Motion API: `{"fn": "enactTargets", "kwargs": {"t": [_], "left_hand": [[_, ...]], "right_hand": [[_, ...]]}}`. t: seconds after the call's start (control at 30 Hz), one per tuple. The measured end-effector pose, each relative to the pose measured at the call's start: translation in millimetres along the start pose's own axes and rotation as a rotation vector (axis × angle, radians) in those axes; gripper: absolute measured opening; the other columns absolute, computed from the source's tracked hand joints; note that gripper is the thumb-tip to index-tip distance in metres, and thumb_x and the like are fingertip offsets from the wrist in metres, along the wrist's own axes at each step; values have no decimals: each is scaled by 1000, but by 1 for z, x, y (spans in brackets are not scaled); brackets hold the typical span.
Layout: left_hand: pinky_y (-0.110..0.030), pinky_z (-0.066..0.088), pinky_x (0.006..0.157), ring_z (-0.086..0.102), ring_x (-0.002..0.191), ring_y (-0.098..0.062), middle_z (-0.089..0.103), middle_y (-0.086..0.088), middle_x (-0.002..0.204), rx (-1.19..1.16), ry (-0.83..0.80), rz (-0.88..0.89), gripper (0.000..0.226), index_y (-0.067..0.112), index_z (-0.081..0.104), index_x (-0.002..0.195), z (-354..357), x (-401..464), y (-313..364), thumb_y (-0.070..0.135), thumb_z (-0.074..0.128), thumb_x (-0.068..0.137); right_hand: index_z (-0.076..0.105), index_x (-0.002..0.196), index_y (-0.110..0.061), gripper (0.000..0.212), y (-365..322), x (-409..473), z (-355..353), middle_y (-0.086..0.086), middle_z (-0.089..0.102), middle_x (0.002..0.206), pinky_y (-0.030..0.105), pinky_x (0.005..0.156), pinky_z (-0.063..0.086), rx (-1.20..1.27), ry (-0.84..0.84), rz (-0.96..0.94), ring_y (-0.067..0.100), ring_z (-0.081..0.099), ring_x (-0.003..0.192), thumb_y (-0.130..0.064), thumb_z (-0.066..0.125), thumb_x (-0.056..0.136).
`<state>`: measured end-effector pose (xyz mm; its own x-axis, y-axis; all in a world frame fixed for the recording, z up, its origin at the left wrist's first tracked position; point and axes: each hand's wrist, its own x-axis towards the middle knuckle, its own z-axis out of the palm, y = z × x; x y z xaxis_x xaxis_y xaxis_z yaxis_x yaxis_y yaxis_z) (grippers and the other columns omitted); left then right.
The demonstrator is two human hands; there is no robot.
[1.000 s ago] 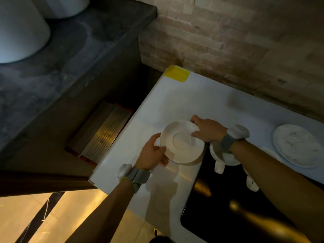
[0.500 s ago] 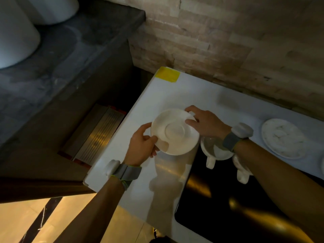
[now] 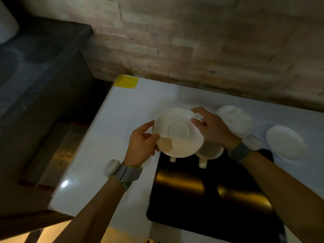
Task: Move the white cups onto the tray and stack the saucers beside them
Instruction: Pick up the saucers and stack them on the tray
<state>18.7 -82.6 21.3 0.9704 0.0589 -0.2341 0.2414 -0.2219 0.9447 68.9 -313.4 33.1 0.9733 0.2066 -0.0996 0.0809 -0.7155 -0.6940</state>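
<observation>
A white saucer (image 3: 178, 133) is held between both hands, lifted above the white table (image 3: 122, 120). My left hand (image 3: 142, 146) grips its left rim; my right hand (image 3: 213, 128) grips its right rim. Under the saucer, two white cups stand at the far edge of the black tray (image 3: 206, 195): one (image 3: 210, 151) shows its rim and handle, the other is mostly hidden with only its handle (image 3: 172, 159) showing. A marbled white plate (image 3: 235, 118) and another white saucer (image 3: 284, 142) lie on the table to the right.
A brick wall (image 3: 192, 46) runs behind the table. A yellow tape patch (image 3: 126, 81) marks the table's far left corner. A dark stone counter (image 3: 35, 58) stands to the left, with a ribbed metal step (image 3: 59, 155) below it.
Both hands have carried the saucer to the right, so it now hangs over the cups at the tray's edge. The view has shifted and a second saucer shows at the right.
</observation>
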Motion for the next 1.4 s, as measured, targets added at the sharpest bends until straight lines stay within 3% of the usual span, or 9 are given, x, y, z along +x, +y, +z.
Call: {"fn": "enactTargets", "kwargs": {"t": [0.1, 0.27, 0.47, 0.67, 0.83, 1.0, 1.07, 1.27, 1.4], "left_hand": [[-18, 42, 38, 51, 33, -9, 62, -15, 50, 24, -48, 25, 52, 13, 53, 137, 27, 2, 6, -2, 52, 88], [-31, 57, 49, 55, 39, -17, 61, -7, 44, 106, -153, 82, 52, 17, 54, 137, 80, 0, 20, 1, 52, 87], [-17, 47, 41, 60, 40, -13, 61, 3, 42, 223, -259, 49, 55, 26, 50, 139, 140, -4, 27, 6, 52, 88], [-28, 54, 40, 61, 43, -21, 69, -17, 62, 337, -350, 33, 58, 27, 45, 142, 185, -13, 35, 9, 50, 88], [-41, 61, 48, 70, 53, -29, 73, -16, 73, 477, -411, -1, 55, 27, 48, 138, 229, -16, 29, 9, 44, 86], [-39, 61, 58, 70, 65, -31, 73, -20, 96, 586, -486, -2, 50, 20, 48, 136, 263, -19, 20, 7, 42, 88], [-32, 58, 53, 67, 62, -30, 72, -23, 95, 612, -507, -51, 45, 12, 49, 133, 268, -18, 15, 5, 43, 89], [-49, 61, 76, 71, 85, -36, 71, -18, 105, 666, -497, -76, 49, 26, 46, 139, 274, -15, -2, 15, 41, 91], [-47, 62, 71, 72, 73, -33, 73, -17, 94, 652, -467, -26, 52, 29, 44, 140, 269, -13, -6, 12, 43, 91]], "right_hand": [[48, 131, -28, 35, 22, -18, -16, 9, 64, 69, 37, 71, 47, 13, 45, 49, 29, 62, 74, -31, 51, 96], [46, 135, -28, 38, 64, -54, -49, 16, 68, 116, 43, 90, 50, 76, 110, 142, 32, 64, 102, -32, 50, 97], [47, 135, -27, 39, 111, -91, -72, 8, 65, 125, 26, 82, 43, 49, 213, 191, 26, 62, 109, -31, 51, 97], [47, 135, -24, 39, 151, -122, -80, 9, 64, 126, 34, 90, 48, 57, 253, 255, 29, 62, 111, -31, 52, 96], [47, 134, -30, 39, 187, -150, -84, 6, 69, 115, 41, 87, 52, 35, 283, 331, 27, 64, 105, -36, 51, 96], [43, 139, -32, 44, 214, -164, -80, -13, 49, 60, 38, 70, 49, -72, 288, 369, 32, 65, 80, -34, 51, 96], [41, 141, -31, 45, 220, -164, -75, -11, 50, 62, 39, 72, 50, -101, 264, 397, 33, 65, 80, -34, 50, 96], [40, 143, -27, 49, 232, -165, -62, 8, 63, 68, 42, 65, 53, -157, 272, 379, 33, 64, 70, -39, 48, 96], [35, 144, -29, 52, 235, -162, -55, 16, 71, 80, 46, 64, 55, -224, 274, 390, 32, 64, 68, -45, 45, 95]]}}
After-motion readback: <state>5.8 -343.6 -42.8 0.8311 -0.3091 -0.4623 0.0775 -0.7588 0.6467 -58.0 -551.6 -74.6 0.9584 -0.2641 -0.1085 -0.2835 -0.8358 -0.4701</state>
